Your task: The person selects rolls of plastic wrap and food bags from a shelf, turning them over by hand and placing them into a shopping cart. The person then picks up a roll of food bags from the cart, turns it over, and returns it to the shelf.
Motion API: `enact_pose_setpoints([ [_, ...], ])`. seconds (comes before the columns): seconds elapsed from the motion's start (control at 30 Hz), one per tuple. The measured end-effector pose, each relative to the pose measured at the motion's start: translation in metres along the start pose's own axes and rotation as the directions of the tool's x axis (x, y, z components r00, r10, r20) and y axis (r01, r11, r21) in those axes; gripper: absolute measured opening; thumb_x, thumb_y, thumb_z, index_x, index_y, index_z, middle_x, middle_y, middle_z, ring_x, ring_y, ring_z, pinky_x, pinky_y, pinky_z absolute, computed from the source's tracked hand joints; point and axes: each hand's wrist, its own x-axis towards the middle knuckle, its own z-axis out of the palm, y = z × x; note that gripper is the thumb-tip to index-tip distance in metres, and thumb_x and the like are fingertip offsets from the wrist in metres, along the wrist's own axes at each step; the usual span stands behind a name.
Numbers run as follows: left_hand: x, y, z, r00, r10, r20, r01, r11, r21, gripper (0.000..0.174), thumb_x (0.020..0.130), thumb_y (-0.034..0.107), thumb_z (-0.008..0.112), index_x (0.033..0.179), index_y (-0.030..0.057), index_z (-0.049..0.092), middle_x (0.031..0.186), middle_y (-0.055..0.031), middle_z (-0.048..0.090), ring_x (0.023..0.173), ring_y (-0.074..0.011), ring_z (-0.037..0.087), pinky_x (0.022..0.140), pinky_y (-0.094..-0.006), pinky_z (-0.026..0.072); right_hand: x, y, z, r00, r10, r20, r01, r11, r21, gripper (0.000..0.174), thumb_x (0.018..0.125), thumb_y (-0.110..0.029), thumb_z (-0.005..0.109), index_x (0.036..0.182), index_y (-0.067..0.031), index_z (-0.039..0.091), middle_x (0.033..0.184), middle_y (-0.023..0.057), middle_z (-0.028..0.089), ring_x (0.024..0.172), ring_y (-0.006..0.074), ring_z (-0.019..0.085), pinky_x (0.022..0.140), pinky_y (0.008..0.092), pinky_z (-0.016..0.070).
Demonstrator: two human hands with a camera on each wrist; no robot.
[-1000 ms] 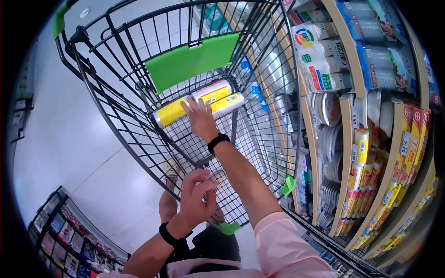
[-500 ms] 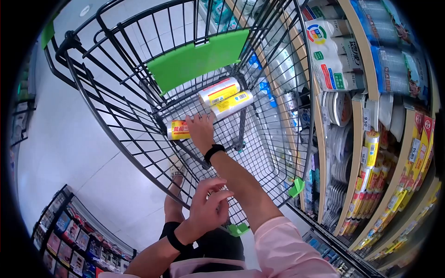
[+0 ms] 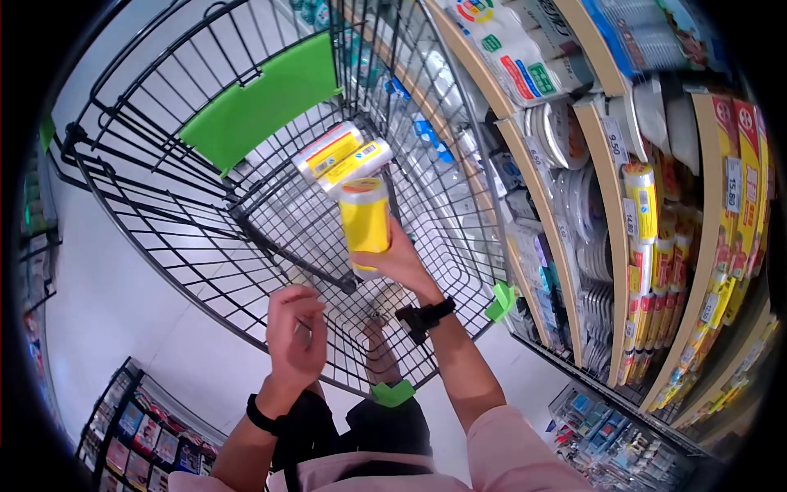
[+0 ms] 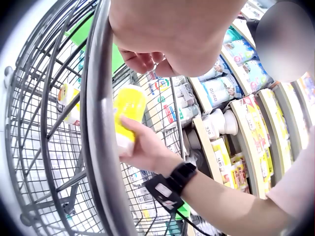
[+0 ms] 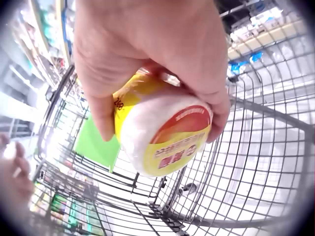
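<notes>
My right hand (image 3: 402, 261) grips a yellow-labelled roll (image 3: 365, 223) and holds it upright inside the shopping cart. In the right wrist view, the thumb and fingers wrap its sides, and its white end (image 5: 170, 142) bears a red and yellow round label. Two similar rolls lie side by side in the cart's far part: a white one with a yellow label (image 3: 328, 152) and a nearer one (image 3: 357, 166). Over the cart's near left side is my left hand (image 3: 293, 336), its fingers loosely curled with nothing in them.
The black wire cart (image 3: 176, 279) has a green panel (image 3: 262, 107) at its far end. Along the right stand shelves with paper rolls (image 3: 525, 61), stacked plates (image 3: 557, 135) and more yellow rolls (image 3: 641, 205). A low display rack (image 3: 139, 443) is at lower left.
My right hand has picked up the leftmost roll from the cart floor, turned it upright and brought it right and nearer. The left hand stays loosely curled. The view has shifted.
</notes>
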Motion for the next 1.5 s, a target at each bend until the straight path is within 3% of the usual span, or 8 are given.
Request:
enact_pose_setpoints([
  [0.17, 0.008, -0.004, 0.014, 0.982, -0.147, 0.121, 0.168, 0.968, -0.187, 0.018, 0.089, -0.005, 0.06, 0.105, 0.0025, 0.059, 0.11, -0.0104, 0.059, 0.084, -0.016, 0.058, 0.072, -0.0283, 0.0495, -0.074, -0.012, -0.055, 0.996, 0.009, -0.085, 0.02, 0.939, 0.342, 0.073, 0.079, -0.003, 0.08, 0.142, -0.0043, 0.043, 0.13, 0.0069, 0.061, 0.12, 0.0199, 0.061, 0.104, 0.0357, 0.0488],
  [0.27, 0.025, 0.017, 0.031, 0.847, -0.352, 0.399, 0.44, 0.884, -0.155, 0.026, 0.092, -0.001, 0.062, 0.116, 0.0035, 0.054, 0.118, -0.0084, 0.055, 0.093, -0.0119, 0.057, 0.079, -0.0261, 0.0491, -0.107, -0.007, -0.078, 0.989, 0.004, -0.15, 0.064, 0.892, 0.447, 0.07, 0.082, -0.002, 0.078, 0.143, -0.0043, 0.043, 0.132, 0.0077, 0.061, 0.123, 0.0204, 0.06, 0.106, 0.0364, 0.0475],
  [0.57, 0.048, 0.097, 0.148, 0.518, -0.25, 0.818, 0.782, 0.525, -0.335, 0.066, 0.089, 0.014, 0.076, 0.146, 0.0042, 0.042, 0.134, -0.0109, 0.053, 0.116, -0.0176, 0.06, 0.094, -0.0321, 0.0525, -0.178, -0.008, -0.123, 0.932, -0.202, -0.302, 0.361, 0.608, 0.707, 0.061, 0.091, -0.009, 0.071, 0.144, -0.0001, 0.042, 0.136, 0.0122, 0.058, 0.126, 0.0248, 0.058, 0.109, 0.0428, 0.0442],
  [0.67, 0.04, 0.1, 0.179, 0.659, -0.126, 0.742, 0.561, 0.74, -0.372, 0.073, 0.084, 0.012, 0.081, 0.144, 0.0021, 0.042, 0.136, -0.0125, 0.054, 0.116, -0.0172, 0.06, 0.097, -0.0321, 0.0525, -0.196, -0.005, -0.144, 0.899, -0.274, -0.343, 0.438, 0.599, 0.67, 0.065, 0.092, -0.018, 0.073, 0.147, -0.0024, 0.041, 0.14, 0.0112, 0.056, 0.131, 0.0266, 0.054, 0.112, 0.0441, 0.0399],
  [0.8, 0.037, 0.113, 0.191, 0.715, 0.001, 0.699, 0.475, 0.734, -0.486, 0.075, 0.074, 0.006, 0.084, 0.14, 0.007, 0.048, 0.133, -0.0106, 0.058, 0.124, -0.0227, 0.057, 0.097, -0.0354, 0.0528, -0.215, -0.026, -0.161, 0.816, -0.295, -0.497, 0.566, 0.578, 0.588, 0.067, 0.094, -0.035, 0.071, 0.147, -0.0053, 0.042, 0.144, 0.0088, 0.054, 0.136, 0.0268, 0.049, 0.115, 0.045, 0.036],
  [1.07, 0.041, 0.123, 0.22, 0.819, 0.369, 0.439, -0.211, 0.906, -0.368, 0.071, 0.069, -0.003, 0.083, 0.132, 0.0032, 0.053, 0.135, -0.0152, 0.051, 0.129, -0.0271, 0.053, 0.102, -0.0375, 0.0493, -0.253, -0.007, -0.196, 0.695, -0.31, -0.648, 0.651, 0.654, 0.385, 0.076, 0.097, -0.04, 0.065, 0.154, -0.0056, 0.028, 0.149, 0.0115, 0.046, 0.139, 0.0269, 0.045, 0.116, 0.0483, 0.0339],
  [1.2, 0.039, 0.147, 0.23, 0.859, 0.328, 0.393, -0.072, 0.837, -0.542, 0.082, 0.058, 0.005, 0.093, 0.131, 0.004, 0.054, 0.136, -0.0153, 0.049, 0.13, -0.033, 0.052, 0.105, -0.0412, 0.0485, -0.253, 0.001, -0.208, 0.691, -0.203, -0.694, 0.646, 0.604, 0.467, 0.061, 0.103, -0.044, 0.052, 0.15, -0.0082, 0.037, 0.149, 0.0125, 0.048, 0.137, 0.0287, 0.047, 0.115, 0.0485, 0.0378],
  [1.5, 0.035, 0.188, 0.23, 0.773, 0.381, 0.507, -0.134, 0.879, -0.457, 0.077, 0.068, 0.013, 0.087, 0.136, 0.0109, 0.053, 0.133, -0.014, 0.048, 0.125, -0.0353, 0.051, 0.105, -0.0428, 0.0469, -0.246, 0.001, -0.182, 0.744, 0.021, -0.668, 0.564, 0.516, 0.645, 0.061, 0.105, -0.046, 0.027, 0.148, -0.0066, 0.044, 0.143, 0.0165, 0.055, 0.132, 0.0326, 0.055, 0.109, 0.0482, 0.0476],
])
